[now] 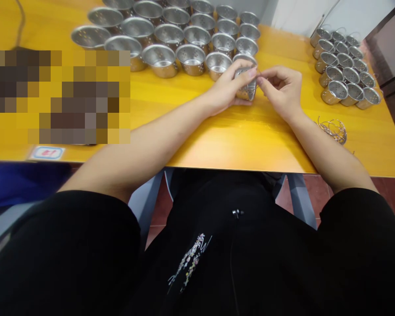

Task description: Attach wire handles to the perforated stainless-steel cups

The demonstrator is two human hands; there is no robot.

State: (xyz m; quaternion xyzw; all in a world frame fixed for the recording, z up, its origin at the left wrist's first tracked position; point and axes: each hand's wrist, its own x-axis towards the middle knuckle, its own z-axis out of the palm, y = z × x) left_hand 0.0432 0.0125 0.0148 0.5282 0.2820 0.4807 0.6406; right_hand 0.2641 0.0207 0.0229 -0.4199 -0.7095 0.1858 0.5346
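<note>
Your left hand [228,85] curled around a perforated metal cup [246,91], holding it tilted over the desk [184,125], just in front of the rows of similar cups [191,61]. Your right hand [281,91] pinched what looked like a thin wire [258,74] beside the rim. The cup was probably light, stiff and a little slippery, best gripped around its wall; the wire seemed springy, best taken near its end.

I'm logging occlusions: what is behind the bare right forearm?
Yellow wooden table, with a tangled pile of curved silver wires partly showing past the forearm; whatever it covers can't be seen.
</note>
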